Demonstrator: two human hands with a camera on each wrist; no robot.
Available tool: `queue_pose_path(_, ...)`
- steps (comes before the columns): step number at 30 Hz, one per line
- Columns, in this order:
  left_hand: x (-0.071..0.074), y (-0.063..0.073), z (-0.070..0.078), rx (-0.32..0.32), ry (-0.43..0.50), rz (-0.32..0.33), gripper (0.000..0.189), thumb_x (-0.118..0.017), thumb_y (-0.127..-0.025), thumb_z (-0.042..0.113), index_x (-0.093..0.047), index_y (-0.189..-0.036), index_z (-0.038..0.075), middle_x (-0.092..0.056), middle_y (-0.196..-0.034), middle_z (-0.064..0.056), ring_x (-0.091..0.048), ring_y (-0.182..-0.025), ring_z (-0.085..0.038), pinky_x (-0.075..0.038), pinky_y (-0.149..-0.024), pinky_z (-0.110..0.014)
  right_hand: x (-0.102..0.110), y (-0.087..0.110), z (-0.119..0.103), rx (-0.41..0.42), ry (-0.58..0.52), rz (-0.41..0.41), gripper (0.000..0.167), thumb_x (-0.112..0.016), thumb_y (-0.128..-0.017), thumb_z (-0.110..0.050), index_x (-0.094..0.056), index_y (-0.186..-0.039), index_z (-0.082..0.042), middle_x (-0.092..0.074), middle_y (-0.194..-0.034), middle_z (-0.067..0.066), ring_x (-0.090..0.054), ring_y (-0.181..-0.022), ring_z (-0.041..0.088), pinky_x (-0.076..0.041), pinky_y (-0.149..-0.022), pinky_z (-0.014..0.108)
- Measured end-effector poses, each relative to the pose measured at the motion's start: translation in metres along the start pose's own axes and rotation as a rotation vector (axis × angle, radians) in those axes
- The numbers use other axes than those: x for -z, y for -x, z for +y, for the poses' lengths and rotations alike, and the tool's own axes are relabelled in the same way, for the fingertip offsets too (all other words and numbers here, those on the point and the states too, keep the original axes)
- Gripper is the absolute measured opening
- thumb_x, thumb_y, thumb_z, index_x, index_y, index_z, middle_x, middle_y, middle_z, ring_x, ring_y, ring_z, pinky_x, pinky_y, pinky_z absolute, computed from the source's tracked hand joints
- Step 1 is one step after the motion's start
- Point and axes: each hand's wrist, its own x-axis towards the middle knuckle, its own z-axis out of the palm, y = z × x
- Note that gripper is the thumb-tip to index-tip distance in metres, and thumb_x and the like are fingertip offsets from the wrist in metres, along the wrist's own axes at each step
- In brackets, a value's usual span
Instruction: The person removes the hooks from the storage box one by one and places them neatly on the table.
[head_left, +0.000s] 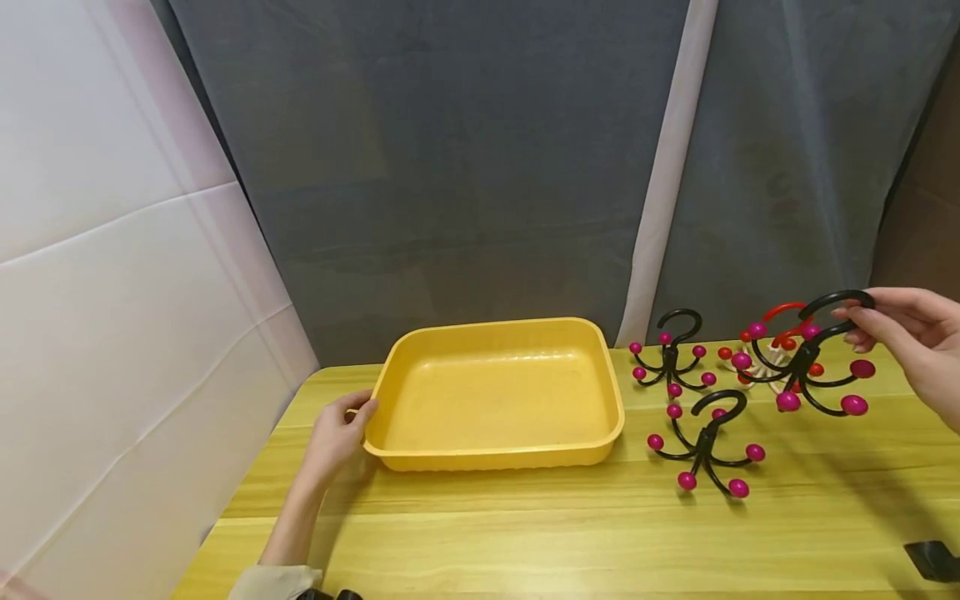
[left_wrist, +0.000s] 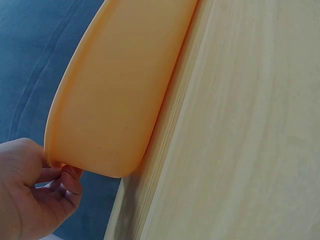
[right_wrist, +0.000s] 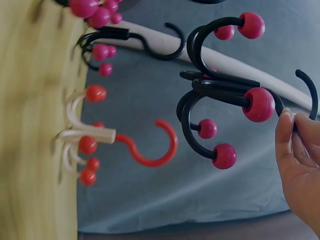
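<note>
My left hand (head_left: 335,435) grips the left rim of a yellow plastic tray (head_left: 491,408), thumb at the top edge and fingers below it. In the left wrist view, the fingertips curl under the rim near the tray's corner (left_wrist: 107,125). My right hand (head_left: 921,343) pinches the curved hook of a black multi-arm hanger (head_left: 806,357) with pink ball tips, raised above the table at the right. Behind it, partly hidden, stands a cream hanger (right_wrist: 100,134) with a red hook and red balls. Two more black hangers, one behind (head_left: 670,358) and one in front (head_left: 705,443), stand beside the tray.
The wood-grain table (head_left: 487,533) runs under everything. A grey cloth (head_left: 465,167) hangs along the back with a pale strip (head_left: 663,192) over it, and a white cloth wall (head_left: 135,333) closes the left. A small black object (head_left: 932,560) appears at the lower right.
</note>
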Motion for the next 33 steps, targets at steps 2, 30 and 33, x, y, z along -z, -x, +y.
queue_pose_path(2,0.0,0.0,0.0,-0.002,0.007,0.001,0.038,-0.055,-0.105,0.016,-0.058,-0.134,-0.009,-0.064,-0.121,-0.028,-0.063,-0.094,-0.028,-0.049,-0.067,-0.021,0.006,0.003,0.006,0.028,-0.084,-0.021,0.026,-0.05,-0.096,0.018,-0.068,-0.113,0.009,-0.077,-0.1,-0.002,-0.071,-0.073,0.004,-0.052,-0.066,0.011)
queue_pose_path(30,-0.001,0.001,0.001,-0.007,0.022,0.0,0.038,-0.055,-0.106,0.015,-0.057,-0.135,-0.01,-0.063,-0.122,-0.028,-0.063,-0.097,-0.033,-0.05,-0.067,-0.02,0.045,0.062,0.06,-0.053,0.03,-0.096,0.028,-0.051,-0.098,0.014,-0.071,-0.107,-0.004,-0.076,-0.098,-0.007,-0.068,-0.068,0.002,-0.05,-0.057,0.013)
queue_pose_path(33,-0.001,0.001,0.001,-0.006,0.02,-0.001,0.038,-0.055,-0.106,0.015,-0.057,-0.135,-0.01,-0.063,-0.122,-0.029,-0.063,-0.096,-0.032,-0.05,-0.067,-0.02,0.048,0.066,0.063,-0.071,0.082,-0.11,0.031,-0.049,-0.098,0.015,-0.071,-0.105,-0.006,-0.075,-0.096,-0.009,-0.067,-0.067,0.001,-0.05,-0.056,0.014)
